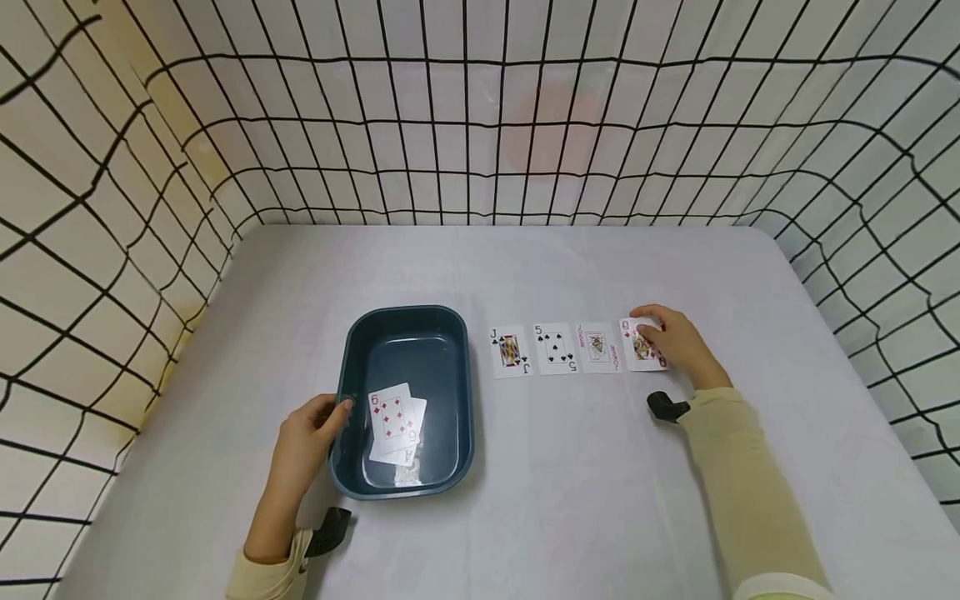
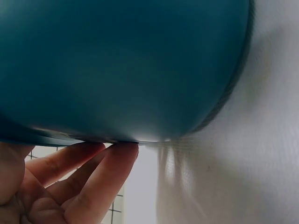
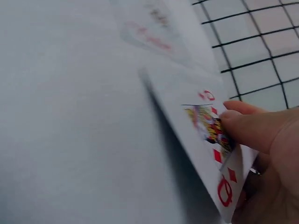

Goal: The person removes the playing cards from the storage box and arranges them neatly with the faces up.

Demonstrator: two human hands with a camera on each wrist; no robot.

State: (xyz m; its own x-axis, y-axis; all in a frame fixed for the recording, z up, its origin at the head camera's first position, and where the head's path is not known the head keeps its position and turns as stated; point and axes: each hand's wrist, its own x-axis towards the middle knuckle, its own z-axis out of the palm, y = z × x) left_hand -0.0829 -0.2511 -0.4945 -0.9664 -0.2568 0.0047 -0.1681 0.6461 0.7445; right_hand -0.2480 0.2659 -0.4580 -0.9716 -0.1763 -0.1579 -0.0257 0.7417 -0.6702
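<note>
My left hand (image 1: pixel 306 437) grips the left rim of a dark blue plastic tray (image 1: pixel 341 367), thumb on top; the left wrist view has the fingertips (image 2: pixel 122 151) against its outer wall. Inside the tray lie a six of diamonds (image 1: pixel 390 417) and, partly under it, an ace (image 1: pixel 408 457). Out to the right, my right hand (image 1: pixel 686 346) pinches a queen of diamonds (image 1: pixel 636 343) between thumb and fingers. One edge of this card is bent and lifted off the table in the right wrist view. Beside it lies a joker (image 1: pixel 597 347).
Left of the joker lie a five of spades (image 1: pixel 556 348) and a jack (image 1: pixel 510 352), in one row on the white tabletop (image 1: pixel 555 475). Black wire mesh (image 1: pixel 465 125) stands around the back and both sides. A black device (image 1: pixel 666 407) sits at each wrist.
</note>
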